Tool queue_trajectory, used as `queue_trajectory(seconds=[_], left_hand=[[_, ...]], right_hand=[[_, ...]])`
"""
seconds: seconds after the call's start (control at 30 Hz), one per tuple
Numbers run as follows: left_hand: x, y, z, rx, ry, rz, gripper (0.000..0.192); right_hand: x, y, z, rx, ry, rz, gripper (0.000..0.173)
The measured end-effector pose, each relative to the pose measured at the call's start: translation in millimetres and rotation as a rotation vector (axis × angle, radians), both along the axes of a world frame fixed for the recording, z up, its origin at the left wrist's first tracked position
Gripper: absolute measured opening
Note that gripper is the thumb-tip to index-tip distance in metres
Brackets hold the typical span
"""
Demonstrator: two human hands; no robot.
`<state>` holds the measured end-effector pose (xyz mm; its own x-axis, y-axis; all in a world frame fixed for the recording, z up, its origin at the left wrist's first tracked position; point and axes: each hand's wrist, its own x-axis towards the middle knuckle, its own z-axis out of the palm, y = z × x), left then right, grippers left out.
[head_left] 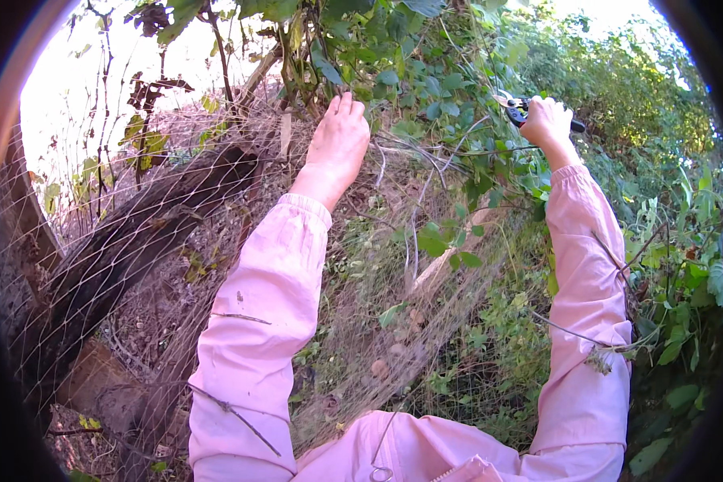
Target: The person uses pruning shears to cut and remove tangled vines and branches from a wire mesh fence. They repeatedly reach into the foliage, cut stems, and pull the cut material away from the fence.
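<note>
My right hand [547,123] is raised at the upper right and grips bypass pruning shears [516,110] with dark handles. Their metal blades point left toward the green leaves and appear parted. My left hand [340,141] reaches up at the centre, its fingers drawn together on a thin vine stem [339,91] below hanging leaves. The back of that hand hides the thumb and much of the grip. Between my hands runs a tangle of leafy vine [452,108] with bare, dry shoots [422,199]. Pale netting [391,337] hangs below it.
A thick, dark vine trunk [138,241] slants across the left, with netting drawn over it. Behind the net at centre leans a wooden post [452,259]. Dense foliage [626,78] fills the right side. Broken twigs [235,416] lie on my pink sleeves.
</note>
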<state>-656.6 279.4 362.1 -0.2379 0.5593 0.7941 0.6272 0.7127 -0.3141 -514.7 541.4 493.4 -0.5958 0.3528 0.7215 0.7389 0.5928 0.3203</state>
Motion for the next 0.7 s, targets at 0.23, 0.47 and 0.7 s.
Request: queue_trajectory(seconds=[0.23, 0.47, 0.7], left_hand=[[-0.3, -0.8, 0.2, -0.058, -0.007, 0.080, 0.067], [-0.3, -0.4, -0.1, -0.031, -0.015, 0.058, 0.064], [-1.9, 0.3, -0.5, -0.031, -0.003, 0.049, 0.066]], right_hand=[[-10.8, 24.8, -1.6, 0.044, -0.101, 0.120, 0.012], [45.9, 102.8, 29.5, -0.482, 0.437, -0.113, 0.047], [66.2, 152.7, 14.6, -0.591, 0.545, -0.029, 0.036]])
